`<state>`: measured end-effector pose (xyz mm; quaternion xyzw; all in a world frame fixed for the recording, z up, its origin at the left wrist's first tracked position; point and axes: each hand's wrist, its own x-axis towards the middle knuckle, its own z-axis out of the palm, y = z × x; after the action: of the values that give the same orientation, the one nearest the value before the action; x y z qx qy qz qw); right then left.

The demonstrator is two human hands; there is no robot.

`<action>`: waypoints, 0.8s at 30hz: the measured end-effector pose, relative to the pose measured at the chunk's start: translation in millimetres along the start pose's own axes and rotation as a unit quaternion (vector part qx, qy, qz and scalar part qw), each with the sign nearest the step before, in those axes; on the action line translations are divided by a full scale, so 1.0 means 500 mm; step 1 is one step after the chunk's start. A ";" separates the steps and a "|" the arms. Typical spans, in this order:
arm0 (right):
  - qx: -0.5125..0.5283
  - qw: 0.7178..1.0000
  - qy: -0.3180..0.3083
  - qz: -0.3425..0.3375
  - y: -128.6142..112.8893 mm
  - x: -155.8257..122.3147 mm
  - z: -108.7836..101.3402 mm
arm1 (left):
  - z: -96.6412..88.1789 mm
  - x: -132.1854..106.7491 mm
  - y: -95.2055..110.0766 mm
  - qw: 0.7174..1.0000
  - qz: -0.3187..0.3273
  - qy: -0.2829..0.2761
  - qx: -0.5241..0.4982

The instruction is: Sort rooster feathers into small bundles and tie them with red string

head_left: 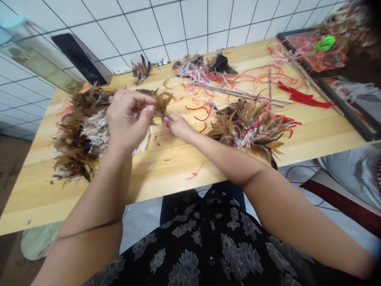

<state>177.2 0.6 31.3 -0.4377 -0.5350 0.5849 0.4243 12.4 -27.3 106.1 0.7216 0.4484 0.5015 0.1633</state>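
Brown feathers (pixel 163 101) stand in a small bunch above the table, pinched at their base between the thumb and fingers of my right hand (pixel 177 126). Just left of them, my left hand (pixel 127 117) is closed, its thumb and forefinger drawn together; whatever lies between them is too small to make out. Under and behind my left hand spreads a large pile of brown feathers (pixel 74 139) with pale fluffy bases. To the right of my right hand lies a bundle of brown feathers (pixel 247 123) with red and white ties.
Along the back lie tangled pink and white strings (pixel 193 71), thin sticks (pixel 238 93), a small dark feather bunch (pixel 141 69) and red cords (pixel 303 97). A phone (pixel 79 57) leans on the tiled wall beside a tall clear container (pixel 38 63). A dark-framed tray (pixel 324 85) sits right.
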 end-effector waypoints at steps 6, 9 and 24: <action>-0.129 0.991 0.006 -0.028 -0.019 -0.014 0.002 | 0.027 0.178 0.053 0.984 0.066 -0.035 0.159; -0.182 0.983 0.021 -0.010 -0.025 -0.022 0.005 | 0.083 0.282 0.036 0.935 0.001 -0.175 0.308; -0.364 0.920 -0.108 -0.102 0.010 0.003 0.006 | 0.368 0.470 -0.253 0.864 -0.054 -0.350 0.357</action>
<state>173.7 1.0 26.2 -0.4394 -0.7952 0.3470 0.2328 133.8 271.6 73.3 0.8335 0.5482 0.0120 0.0676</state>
